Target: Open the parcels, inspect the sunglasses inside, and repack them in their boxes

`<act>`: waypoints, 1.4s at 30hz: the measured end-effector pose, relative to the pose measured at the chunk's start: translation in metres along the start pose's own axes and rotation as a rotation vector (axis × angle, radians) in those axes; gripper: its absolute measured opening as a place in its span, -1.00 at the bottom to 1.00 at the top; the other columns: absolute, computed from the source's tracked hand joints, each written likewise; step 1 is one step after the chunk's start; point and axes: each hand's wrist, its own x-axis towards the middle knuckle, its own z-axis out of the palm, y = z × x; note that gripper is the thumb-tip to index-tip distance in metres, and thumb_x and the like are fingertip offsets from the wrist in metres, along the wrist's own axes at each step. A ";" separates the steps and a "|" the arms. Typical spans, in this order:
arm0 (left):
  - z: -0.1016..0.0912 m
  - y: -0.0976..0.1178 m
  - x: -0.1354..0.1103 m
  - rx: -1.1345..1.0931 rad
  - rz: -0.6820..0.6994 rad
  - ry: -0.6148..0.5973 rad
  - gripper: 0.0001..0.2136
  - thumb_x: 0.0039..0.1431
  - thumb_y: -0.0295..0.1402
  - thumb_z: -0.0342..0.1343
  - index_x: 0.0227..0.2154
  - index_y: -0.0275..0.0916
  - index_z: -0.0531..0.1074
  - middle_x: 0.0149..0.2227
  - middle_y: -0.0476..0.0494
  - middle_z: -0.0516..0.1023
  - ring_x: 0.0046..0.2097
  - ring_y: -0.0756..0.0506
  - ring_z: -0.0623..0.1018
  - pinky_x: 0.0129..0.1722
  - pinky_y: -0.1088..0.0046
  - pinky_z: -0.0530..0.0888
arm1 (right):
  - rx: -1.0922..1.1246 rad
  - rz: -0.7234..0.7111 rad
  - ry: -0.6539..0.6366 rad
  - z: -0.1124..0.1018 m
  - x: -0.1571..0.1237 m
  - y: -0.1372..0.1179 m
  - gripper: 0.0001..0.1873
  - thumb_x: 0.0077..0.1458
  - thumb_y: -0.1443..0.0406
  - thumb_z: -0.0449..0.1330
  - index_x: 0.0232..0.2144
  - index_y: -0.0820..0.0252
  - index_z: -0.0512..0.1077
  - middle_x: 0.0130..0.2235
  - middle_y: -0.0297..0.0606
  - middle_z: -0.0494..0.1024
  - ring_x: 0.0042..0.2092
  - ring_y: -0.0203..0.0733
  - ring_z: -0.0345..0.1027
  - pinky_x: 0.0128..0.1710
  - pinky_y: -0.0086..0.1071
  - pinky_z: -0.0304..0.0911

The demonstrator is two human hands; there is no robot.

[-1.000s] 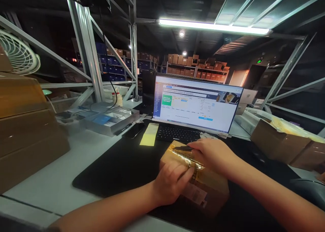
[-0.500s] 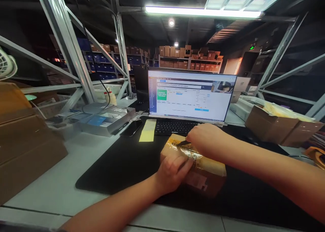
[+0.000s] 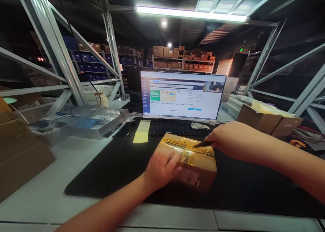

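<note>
A cardboard box (image 3: 200, 172) sealed with yellow printed tape sits on the black desk mat (image 3: 106, 171). My left hand (image 3: 162, 167), somewhat blurred, grips its left front part, fingers over the top edge. At the far right of the box's top, my right hand (image 3: 224, 137) is closed around a dark, narrow box cutter (image 3: 201, 144). The cutter's tip points left over the taped top; whether it has gone through the tape I cannot tell. A pale label (image 3: 189, 177) shows on the box's front side.
Behind the box stand a keyboard (image 3: 170, 128) and a lit monitor (image 3: 182, 100). Yellow paper (image 3: 141, 132) and a phone (image 3: 124, 130) lie to the left. Brown cartons flank the mat, one at left (image 3: 22, 154), others at right (image 3: 259, 118). A grey tray (image 3: 101, 123) sits back left.
My right hand has moved right across the box's top with the box cutter, uncovering more tape. My left hand stays on the box. The whole view has shifted slightly.
</note>
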 end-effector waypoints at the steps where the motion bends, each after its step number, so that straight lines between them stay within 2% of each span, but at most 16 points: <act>1: -0.002 -0.003 0.003 0.007 -0.025 -0.022 -0.72 0.41 -0.26 -0.06 -0.10 -0.37 0.44 -0.18 -0.30 0.51 -0.12 -0.21 0.49 -0.10 0.22 0.45 | 0.028 0.023 0.037 0.003 0.002 0.000 -0.75 0.19 0.30 0.14 -0.21 -0.07 0.62 -0.29 -0.29 0.69 -0.24 0.03 0.59 -0.35 -0.25 0.36; 5: -0.005 -0.012 0.009 0.025 -0.020 -0.024 -0.69 0.42 -0.20 -0.06 -0.25 -0.33 0.45 -0.34 -0.23 0.54 -0.27 -0.18 0.49 -0.26 0.28 0.40 | 0.113 0.031 0.137 0.013 0.028 -0.018 -0.71 0.25 0.27 0.10 -0.09 -0.03 0.59 -0.16 -0.23 0.68 -0.14 0.04 0.57 -0.29 -0.25 0.38; 10: -0.001 -0.014 0.009 0.032 -0.027 0.004 -0.58 0.42 -0.08 -0.12 -0.35 -0.30 0.44 -0.45 -0.18 0.51 -0.38 -0.15 0.42 -0.37 0.31 0.30 | 0.063 -0.076 0.052 0.014 0.053 -0.043 -0.73 0.07 0.44 0.18 -0.22 0.14 0.62 -0.28 -0.13 0.67 -0.25 0.08 0.59 -0.38 -0.28 0.35; 13: -0.001 -0.013 0.009 0.022 -0.042 -0.003 -0.57 0.42 -0.06 -0.14 -0.38 -0.27 0.44 -0.47 -0.16 0.49 -0.40 -0.13 0.39 -0.39 0.31 0.26 | 0.052 -0.092 0.018 0.008 0.045 -0.036 -0.74 0.01 0.48 0.19 -0.29 0.18 0.61 -0.33 -0.13 0.66 -0.28 0.07 0.58 -0.40 -0.29 0.34; 16: -0.001 -0.013 0.009 0.010 -0.058 -0.008 -0.55 0.42 -0.05 -0.16 -0.41 -0.25 0.43 -0.49 -0.14 0.48 -0.42 -0.13 0.36 -0.39 0.31 0.24 | 0.028 -0.047 -0.049 -0.001 0.027 -0.022 -0.75 -0.03 0.49 0.21 -0.33 0.15 0.61 -0.35 -0.16 0.66 -0.29 0.07 0.58 -0.41 -0.28 0.33; 19: 0.001 -0.012 0.009 0.003 -0.081 -0.002 -0.55 0.42 -0.05 -0.14 -0.44 -0.24 0.42 -0.50 -0.13 0.46 -0.42 -0.13 0.34 -0.40 0.30 0.22 | -0.002 -0.008 -0.062 -0.005 0.015 -0.012 -0.77 0.03 0.43 0.21 -0.31 0.07 0.63 -0.36 -0.19 0.66 -0.32 0.07 0.57 -0.45 -0.27 0.31; 22: 0.002 -0.010 0.011 0.003 -0.093 0.009 -0.54 0.42 -0.05 -0.13 -0.48 -0.23 0.40 -0.53 -0.12 0.44 -0.44 -0.12 0.31 -0.41 0.30 0.19 | 0.020 0.015 0.019 -0.001 0.018 -0.016 -0.74 0.13 0.35 0.17 -0.22 -0.03 0.62 -0.31 -0.22 0.67 -0.29 0.06 0.57 -0.43 -0.26 0.32; 25: 0.001 -0.009 0.014 0.012 -0.095 0.015 -0.53 0.42 -0.05 -0.14 -0.51 -0.22 0.38 -0.56 -0.09 0.39 -0.46 -0.12 0.29 -0.42 0.31 0.16 | 0.037 0.006 0.084 0.007 0.034 -0.031 -0.72 0.16 0.37 0.14 -0.16 0.04 0.61 -0.25 -0.16 0.67 -0.23 0.05 0.57 -0.37 -0.26 0.36; 30: -0.001 -0.010 0.018 0.027 -0.086 0.020 -0.53 0.41 -0.03 -0.14 -0.51 -0.23 0.38 -0.56 -0.11 0.39 -0.46 -0.11 0.30 -0.43 0.33 0.16 | 0.053 -0.098 0.008 0.003 0.050 -0.051 -0.73 0.13 0.44 0.16 -0.19 0.22 0.61 -0.27 -0.02 0.66 -0.19 0.04 0.58 -0.28 -0.28 0.39; 35: 0.000 -0.013 0.016 0.008 -0.069 0.009 -0.53 0.41 -0.03 -0.15 -0.51 -0.22 0.37 -0.55 -0.10 0.39 -0.45 -0.11 0.30 -0.42 0.32 0.18 | 0.042 -0.110 -0.072 -0.006 0.042 -0.043 -0.76 0.03 0.47 0.19 -0.27 0.22 0.62 -0.35 -0.07 0.65 -0.24 0.06 0.58 -0.31 -0.26 0.40; 42: -0.002 -0.015 0.013 0.025 -0.084 -0.067 -0.52 0.40 -0.01 -0.13 -0.51 -0.21 0.39 -0.54 -0.10 0.35 -0.43 -0.14 0.29 -0.42 0.31 0.20 | 0.041 -0.035 -0.102 0.003 0.027 -0.028 -0.72 -0.01 0.49 0.22 -0.27 0.17 0.63 -0.32 -0.08 0.66 -0.29 0.05 0.56 -0.33 -0.25 0.38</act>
